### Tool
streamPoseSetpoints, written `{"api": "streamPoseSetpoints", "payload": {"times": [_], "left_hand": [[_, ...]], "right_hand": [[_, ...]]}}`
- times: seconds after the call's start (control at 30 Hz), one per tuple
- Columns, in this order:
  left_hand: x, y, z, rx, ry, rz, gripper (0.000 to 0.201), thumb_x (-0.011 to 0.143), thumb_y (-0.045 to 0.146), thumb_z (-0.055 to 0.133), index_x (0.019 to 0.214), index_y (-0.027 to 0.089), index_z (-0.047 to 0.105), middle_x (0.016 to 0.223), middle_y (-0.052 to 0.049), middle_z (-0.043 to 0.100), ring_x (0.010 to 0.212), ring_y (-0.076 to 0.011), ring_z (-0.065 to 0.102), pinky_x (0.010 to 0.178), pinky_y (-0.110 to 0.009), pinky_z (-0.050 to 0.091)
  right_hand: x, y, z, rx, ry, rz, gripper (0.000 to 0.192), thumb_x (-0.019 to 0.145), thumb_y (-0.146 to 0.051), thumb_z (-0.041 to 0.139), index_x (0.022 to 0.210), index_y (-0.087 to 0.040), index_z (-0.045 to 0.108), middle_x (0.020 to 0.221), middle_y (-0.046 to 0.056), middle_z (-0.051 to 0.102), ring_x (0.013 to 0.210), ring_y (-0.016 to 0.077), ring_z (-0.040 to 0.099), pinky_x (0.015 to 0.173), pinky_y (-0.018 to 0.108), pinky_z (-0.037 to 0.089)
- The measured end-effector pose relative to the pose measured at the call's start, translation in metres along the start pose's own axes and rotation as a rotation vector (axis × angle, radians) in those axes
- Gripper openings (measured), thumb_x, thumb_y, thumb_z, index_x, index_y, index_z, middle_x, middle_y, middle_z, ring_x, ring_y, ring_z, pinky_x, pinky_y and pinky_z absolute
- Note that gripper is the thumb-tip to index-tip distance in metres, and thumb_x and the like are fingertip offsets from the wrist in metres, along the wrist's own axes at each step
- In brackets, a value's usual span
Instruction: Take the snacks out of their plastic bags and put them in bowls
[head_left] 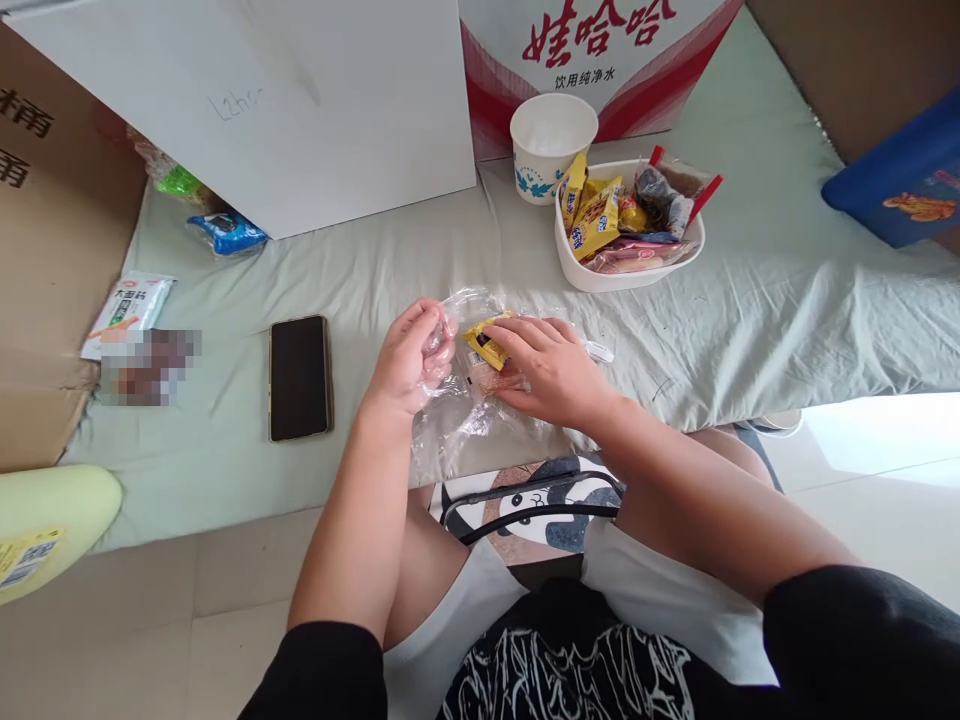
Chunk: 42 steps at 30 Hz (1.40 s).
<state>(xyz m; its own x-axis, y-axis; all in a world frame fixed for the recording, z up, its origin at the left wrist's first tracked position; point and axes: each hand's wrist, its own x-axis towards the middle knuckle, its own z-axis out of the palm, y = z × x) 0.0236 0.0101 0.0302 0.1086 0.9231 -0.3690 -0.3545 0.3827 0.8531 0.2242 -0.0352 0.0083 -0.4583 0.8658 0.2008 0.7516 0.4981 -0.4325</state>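
Observation:
My left hand [414, 352] is closed, its fingers wrapped round the edge of a crumpled clear plastic bag [456, 425]. Just right of it, my right hand [556, 368] reaches over the bag with its fingers on a small yellow snack packet [489, 345]. Below that packet, near the right thumb, lies a pinkish see-through packet [491, 380], partly covered by the hand. Whether these packets are inside the bag or on top of it is hard to tell. A white strip [600, 351] shows past the right knuckles.
Behind my hands, a white bowl [630, 277] holds several snack packets beside a paper cup [541, 178]. A phone [300, 378] lies to the left, with a white packet [129, 310] and blue packet [227, 233] farther left. Cardboard boxes [360, 110] stand behind; the cloth-covered surface ends before my knees.

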Motion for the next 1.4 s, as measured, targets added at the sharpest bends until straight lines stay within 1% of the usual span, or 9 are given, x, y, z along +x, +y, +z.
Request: {"api": "streamPoseSetpoints", "payload": {"times": [0.23, 0.4, 0.53, 0.67, 0.9, 1.0, 1.17, 1.23, 1.4], "left_hand": [[0.002, -0.006, 0.010, -0.167, 0.080, -0.096, 0.026, 0.086, 0.029, 0.073, 0.074, 0.020, 0.053, 0.060, 0.007, 0.043, 0.036, -0.0024, 0.026, 0.033, -0.020, 0.013], [-0.004, -0.023, 0.031, -0.294, 0.017, -0.087, 0.026, 0.089, 0.026, 0.067, 0.072, 0.020, 0.048, 0.059, 0.008, 0.037, 0.038, -0.0040, 0.030, 0.034, -0.018, 0.022], [-0.003, -0.016, 0.023, -0.337, -0.069, -0.121, 0.028, 0.093, 0.026, 0.064, 0.074, 0.021, 0.044, 0.060, 0.009, 0.032, 0.037, -0.0024, 0.018, 0.033, -0.015, 0.015], [0.000, -0.005, 0.009, -0.381, -0.037, -0.064, 0.033, 0.098, 0.027, 0.059, 0.072, 0.021, 0.039, 0.058, 0.010, 0.027, 0.038, -0.0024, 0.008, 0.032, -0.014, 0.012], [0.009, 0.000, 0.002, -0.341, 0.081, -0.058, 0.028, 0.094, 0.024, 0.061, 0.070, 0.021, 0.046, 0.055, 0.010, 0.029, 0.035, -0.0024, 0.018, 0.031, -0.015, 0.016], [0.012, 0.000, 0.003, -0.318, 0.156, -0.090, 0.027, 0.090, 0.023, 0.064, 0.069, 0.020, 0.047, 0.053, 0.010, 0.030, 0.034, -0.0016, 0.023, 0.030, -0.014, 0.017], [0.012, 0.001, 0.007, -0.326, 0.188, -0.134, 0.027, 0.080, 0.021, 0.072, 0.070, 0.020, 0.046, 0.053, 0.012, 0.030, 0.035, -0.0011, 0.026, 0.031, -0.012, 0.018], [0.012, 0.000, 0.008, -0.322, 0.174, -0.145, 0.028, 0.078, 0.020, 0.072, 0.071, 0.020, 0.046, 0.053, 0.012, 0.030, 0.034, -0.0012, 0.026, 0.031, -0.013, 0.018], [0.015, -0.003, 0.007, -0.336, 0.176, -0.134, 0.023, 0.077, 0.019, 0.069, 0.071, 0.020, 0.047, 0.052, 0.012, 0.032, 0.034, -0.0014, 0.026, 0.031, -0.015, 0.017]], "right_hand": [[0.005, 0.002, -0.008, 0.030, 0.107, 0.118, 0.049, 0.088, -0.027, 0.056, 0.136, -0.017, 0.063, 0.128, 0.014, 0.077, 0.112, 0.0328, 0.072, 0.100, 0.049, 0.052], [0.008, -0.011, -0.001, -0.004, 0.047, 0.199, 0.061, 0.084, -0.024, 0.063, 0.144, -0.015, 0.057, 0.144, 0.019, 0.067, 0.125, 0.0363, 0.068, 0.099, 0.049, 0.056], [0.008, 0.001, -0.002, 0.164, 0.014, 0.227, 0.069, 0.086, -0.036, 0.075, 0.148, -0.017, 0.052, 0.146, 0.019, 0.065, 0.130, 0.0363, 0.065, 0.105, 0.051, 0.055], [0.007, 0.023, -0.009, 0.398, -0.006, 0.197, 0.068, 0.087, -0.047, 0.078, 0.144, -0.018, 0.054, 0.142, 0.017, 0.067, 0.126, 0.0316, 0.067, 0.104, 0.046, 0.056], [0.001, 0.028, -0.015, 0.280, 0.020, 0.176, 0.049, 0.085, -0.028, 0.073, 0.133, -0.021, 0.066, 0.129, 0.013, 0.074, 0.114, 0.0303, 0.071, 0.099, 0.046, 0.056], [-0.002, 0.027, -0.020, 0.254, 0.192, 0.170, 0.041, 0.087, -0.035, 0.072, 0.126, -0.022, 0.071, 0.119, 0.012, 0.078, 0.111, 0.0311, 0.070, 0.100, 0.048, 0.055], [-0.007, 0.036, -0.027, 0.402, 0.668, 0.149, 0.048, 0.093, -0.050, 0.063, 0.134, -0.024, 0.064, 0.118, 0.012, 0.075, 0.105, 0.0298, 0.072, 0.094, 0.050, 0.059], [-0.006, 0.046, -0.027, 0.416, 0.856, 0.157, 0.049, 0.097, -0.051, 0.055, 0.139, -0.025, 0.058, 0.119, 0.012, 0.072, 0.107, 0.0295, 0.073, 0.093, 0.050, 0.060], [0.001, 0.085, -0.028, 0.399, 1.123, 0.303, 0.046, 0.102, -0.042, 0.039, 0.139, -0.022, 0.057, 0.108, 0.013, 0.069, 0.099, 0.0288, 0.074, 0.086, 0.047, 0.062]]}}
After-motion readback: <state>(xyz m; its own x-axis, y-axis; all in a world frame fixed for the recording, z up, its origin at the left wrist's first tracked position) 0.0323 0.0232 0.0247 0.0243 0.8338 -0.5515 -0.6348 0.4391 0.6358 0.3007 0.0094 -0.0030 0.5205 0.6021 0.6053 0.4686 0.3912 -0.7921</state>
